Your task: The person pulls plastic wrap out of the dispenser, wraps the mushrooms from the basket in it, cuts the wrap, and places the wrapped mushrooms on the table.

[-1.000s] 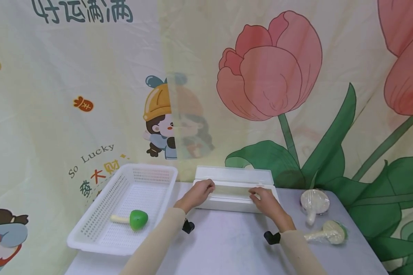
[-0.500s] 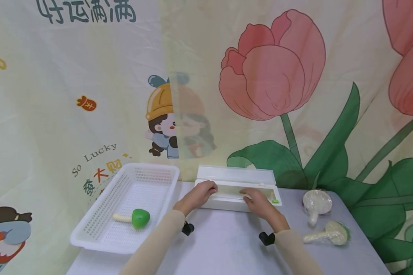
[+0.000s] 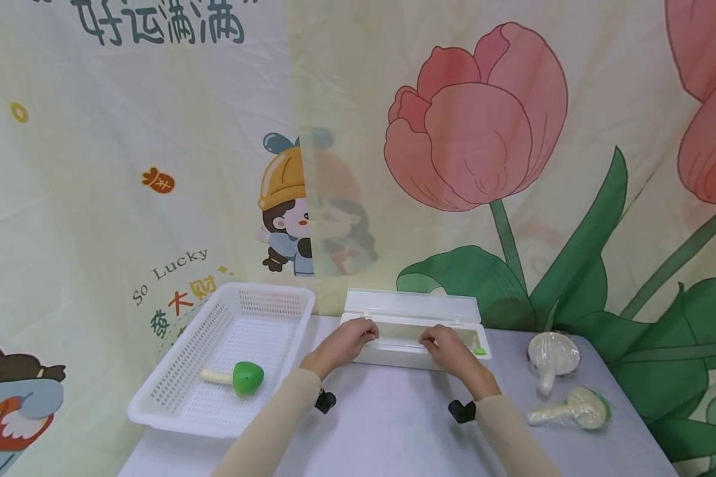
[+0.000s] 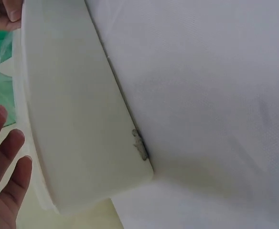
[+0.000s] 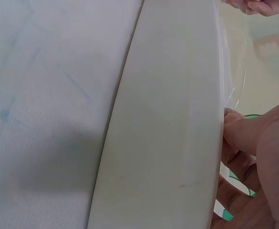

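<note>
A long white cling film box [image 3: 396,356] lies at the back of the table with its lid [image 3: 414,305] raised. My left hand [image 3: 341,346] is over its left part, my right hand [image 3: 451,349] over the right part. In the right wrist view, the right thumb and forefinger pinch clear cling film [image 5: 233,90] at the box's edge. The film stretches towards the left hand's bunched fingertips at the top. The left wrist view shows three left fingers spread beside the box wall; the left thumb is hidden there. A small green piece [image 3: 480,351] sits at the box's right end.
At left, a white perforated basket [image 3: 179,414] holds a green-capped toy mushroom [image 3: 247,379]. Two film-wrapped toy mushrooms, one pale [image 3: 553,354] and one with green at its edge [image 3: 586,408], lie on the table's right side. A printed cloth [image 3: 477,139] hangs behind.
My right hand has moved left along the box, uncovering the green piece at its right end. Its fingers have since drawn closer together. The left hand stays at the box's left part.
</note>
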`<state>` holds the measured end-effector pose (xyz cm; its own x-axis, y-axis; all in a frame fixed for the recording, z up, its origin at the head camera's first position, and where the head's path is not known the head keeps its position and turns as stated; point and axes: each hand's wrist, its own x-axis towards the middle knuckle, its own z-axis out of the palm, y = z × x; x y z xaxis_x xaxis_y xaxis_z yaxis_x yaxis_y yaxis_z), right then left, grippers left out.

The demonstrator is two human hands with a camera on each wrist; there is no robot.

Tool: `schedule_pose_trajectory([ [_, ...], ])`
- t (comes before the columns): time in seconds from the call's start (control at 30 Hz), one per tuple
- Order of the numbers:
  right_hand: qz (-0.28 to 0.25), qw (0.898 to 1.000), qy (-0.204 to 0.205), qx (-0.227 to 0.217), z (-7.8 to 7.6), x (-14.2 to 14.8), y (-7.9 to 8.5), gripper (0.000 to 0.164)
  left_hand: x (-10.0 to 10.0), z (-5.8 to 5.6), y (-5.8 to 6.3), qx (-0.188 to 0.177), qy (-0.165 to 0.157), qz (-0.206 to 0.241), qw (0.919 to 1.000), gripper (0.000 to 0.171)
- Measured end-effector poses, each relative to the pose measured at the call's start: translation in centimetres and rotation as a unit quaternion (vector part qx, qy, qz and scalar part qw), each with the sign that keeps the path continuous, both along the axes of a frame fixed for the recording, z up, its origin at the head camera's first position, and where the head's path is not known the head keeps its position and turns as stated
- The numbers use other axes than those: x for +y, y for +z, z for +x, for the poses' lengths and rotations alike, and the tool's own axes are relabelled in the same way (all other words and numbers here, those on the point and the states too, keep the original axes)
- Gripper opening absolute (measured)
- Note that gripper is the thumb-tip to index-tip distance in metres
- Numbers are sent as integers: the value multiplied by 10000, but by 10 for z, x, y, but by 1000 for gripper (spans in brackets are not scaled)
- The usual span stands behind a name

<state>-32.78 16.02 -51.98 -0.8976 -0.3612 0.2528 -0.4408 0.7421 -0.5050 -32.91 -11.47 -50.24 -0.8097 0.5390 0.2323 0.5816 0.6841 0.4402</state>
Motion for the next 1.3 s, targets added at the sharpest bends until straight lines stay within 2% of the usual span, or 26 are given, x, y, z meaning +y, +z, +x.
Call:
schedule_pose_trajectory([
  [0.13, -86, 9995, 4, 306, 1, 4, 1, 7, 1, 0, 1, -130, 107, -57, 9998, 20],
  [0.27, -152, 9988, 10, 456, 1, 6, 1, 6, 1, -1, 0, -138, 231, -415, 9988, 29],
  [0.43, -170, 9992, -125, 343, 2, 6, 1, 7, 2, -2, -4, 2, 287, -740, 9968, 20],
  [0.63, -261, 9985, -238, 420, 5, 8, 4, 8, 1, 0, -3, 0, 276, -649, 9975, 9],
  [0.73, -265, 9981, -193, 518, 6, 9, 7, 7, 0, 0, -2, 215, 292, -726, 9967, 5],
  [0.8, -258, 9982, -183, 515, 6, 9, 8, 8, -1, -1, -2, 501, 285, -814, 9950, 3],
  [0.93, -257, 9984, -225, 460, 6, 9, 9, 8, 0, -6, -3, 876, 442, -816, 9918, 7],
  [1.07, -298, 9976, -269, 571, 6, 8, 11, 8, 1, -9, -5, 857, 640, -506, 9930, 10],
  [1.13, -328, 9969, -270, 665, 8, 7, 15, 7, 0, -7, -3, 711, 689, -201, 9949, 10],
  [1.2, -418, 9959, -271, 756, 9, 6, 21, 7, 0, -6, 2, 559, 717, 188, 9957, 8],
  [1.3, -631, 9931, -246, 953, 12, 5, 32, 8, -3, -4, 12, 567, 653, 761, 9933, 4],
])
